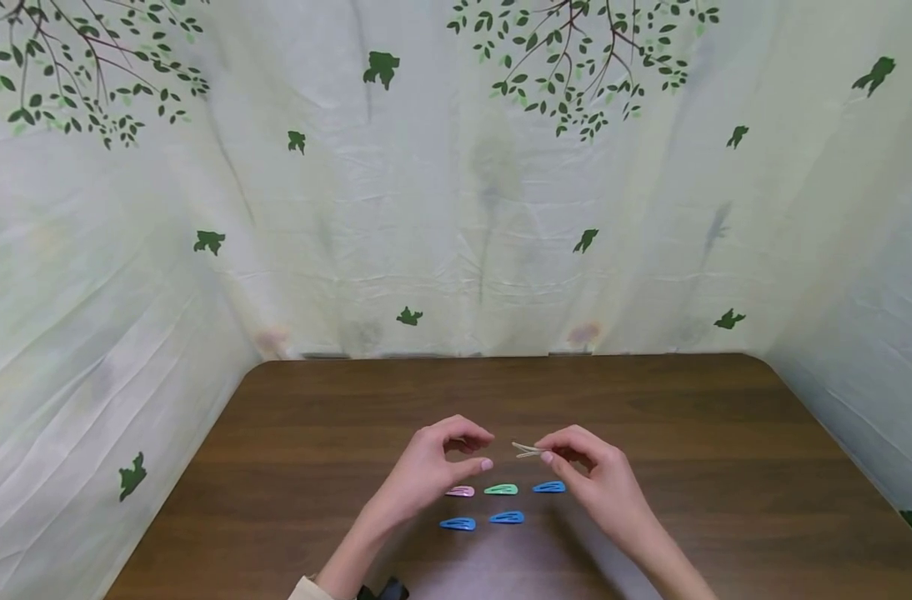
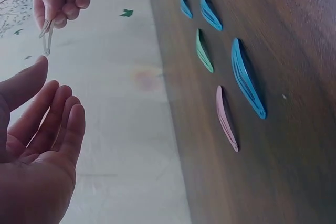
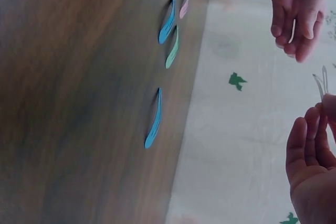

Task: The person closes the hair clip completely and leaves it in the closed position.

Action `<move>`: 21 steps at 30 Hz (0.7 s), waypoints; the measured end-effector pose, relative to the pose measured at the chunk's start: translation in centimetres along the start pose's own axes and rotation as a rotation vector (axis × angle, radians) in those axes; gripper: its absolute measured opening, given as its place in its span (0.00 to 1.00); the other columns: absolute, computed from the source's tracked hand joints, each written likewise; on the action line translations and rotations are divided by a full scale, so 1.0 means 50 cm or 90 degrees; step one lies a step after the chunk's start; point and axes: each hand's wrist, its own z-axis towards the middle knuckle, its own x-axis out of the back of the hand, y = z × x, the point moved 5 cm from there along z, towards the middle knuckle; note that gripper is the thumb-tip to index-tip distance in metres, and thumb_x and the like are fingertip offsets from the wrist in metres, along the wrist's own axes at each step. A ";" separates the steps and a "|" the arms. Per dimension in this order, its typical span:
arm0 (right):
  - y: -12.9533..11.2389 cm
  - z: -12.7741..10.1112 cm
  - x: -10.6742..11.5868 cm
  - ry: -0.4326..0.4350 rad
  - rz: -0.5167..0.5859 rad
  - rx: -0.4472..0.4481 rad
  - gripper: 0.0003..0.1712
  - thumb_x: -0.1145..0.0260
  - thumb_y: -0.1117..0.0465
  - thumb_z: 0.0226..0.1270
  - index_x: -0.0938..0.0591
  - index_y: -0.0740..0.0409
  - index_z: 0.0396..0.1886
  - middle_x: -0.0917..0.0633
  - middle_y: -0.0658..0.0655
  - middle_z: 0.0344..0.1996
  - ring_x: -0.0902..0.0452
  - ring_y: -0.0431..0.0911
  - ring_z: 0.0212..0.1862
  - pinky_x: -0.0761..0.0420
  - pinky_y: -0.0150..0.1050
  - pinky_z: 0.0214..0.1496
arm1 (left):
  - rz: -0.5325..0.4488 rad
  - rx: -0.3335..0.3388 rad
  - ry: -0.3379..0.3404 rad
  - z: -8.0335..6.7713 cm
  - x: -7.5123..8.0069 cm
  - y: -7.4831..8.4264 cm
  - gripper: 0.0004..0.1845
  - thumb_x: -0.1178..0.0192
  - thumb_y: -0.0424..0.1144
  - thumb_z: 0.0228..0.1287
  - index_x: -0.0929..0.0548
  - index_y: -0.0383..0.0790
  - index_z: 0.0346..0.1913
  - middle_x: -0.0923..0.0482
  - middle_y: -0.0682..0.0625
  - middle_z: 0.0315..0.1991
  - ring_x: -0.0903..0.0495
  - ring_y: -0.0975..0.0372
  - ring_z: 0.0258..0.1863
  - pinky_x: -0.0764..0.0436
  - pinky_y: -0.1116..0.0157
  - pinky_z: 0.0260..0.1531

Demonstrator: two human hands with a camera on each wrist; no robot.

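Note:
Between thumb and fingers, my right hand [image 1: 594, 475] pinches a pale hair clip [image 1: 527, 450], its narrow parts spread apart in a V toward the left. My left hand [image 1: 437, 462] hovers just left of that clip, thumb and fingers parted with nothing between them. Below the hands several snap hair clips lie on the table. A pink clip [image 1: 460, 492], a green clip [image 1: 501, 490] and a blue clip [image 1: 549, 487] form the farther row. Nearer lie two more blue ones, a left blue clip [image 1: 458, 524] and a right blue clip [image 1: 507, 517].
The brown wooden table [image 1: 336, 408] has rounded far corners. A pale curtain [image 1: 441, 208] printed with leaves and branches hangs behind it and along both sides. A dark object [image 1: 384, 590] shows at the bottom edge, beside the left sleeve [image 1: 309, 589].

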 end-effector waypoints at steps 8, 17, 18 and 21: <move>-0.011 -0.023 -0.010 -0.020 0.043 0.015 0.07 0.33 0.64 0.68 0.15 0.49 0.43 0.16 0.50 0.38 0.20 0.43 0.41 0.19 0.35 0.44 | -0.037 0.008 0.017 -0.037 -0.005 0.037 0.14 0.27 0.33 0.56 0.14 0.50 0.44 0.18 0.58 0.43 0.21 0.56 0.44 0.17 0.63 0.39; -0.023 -0.039 -0.023 -0.025 0.086 0.025 0.09 0.35 0.66 0.69 0.15 0.51 0.45 0.16 0.52 0.39 0.21 0.45 0.41 0.20 0.36 0.45 | 0.002 -0.024 0.021 -0.056 -0.005 0.034 0.13 0.26 0.39 0.56 0.14 0.53 0.45 0.18 0.61 0.42 0.21 0.59 0.44 0.22 0.63 0.50; -0.024 -0.040 -0.024 -0.026 0.087 0.024 0.09 0.35 0.66 0.69 0.15 0.51 0.45 0.16 0.52 0.39 0.21 0.45 0.41 0.20 0.35 0.45 | 0.001 -0.023 0.020 -0.057 -0.006 0.035 0.13 0.26 0.39 0.56 0.14 0.53 0.45 0.18 0.60 0.42 0.21 0.59 0.44 0.22 0.63 0.50; -0.027 -0.042 -0.027 -0.027 0.094 0.026 0.09 0.35 0.66 0.69 0.16 0.51 0.45 0.16 0.53 0.39 0.21 0.46 0.42 0.20 0.35 0.45 | -0.005 -0.022 0.021 -0.061 -0.007 0.037 0.14 0.26 0.40 0.55 0.13 0.51 0.45 0.17 0.59 0.42 0.21 0.60 0.44 0.22 0.64 0.50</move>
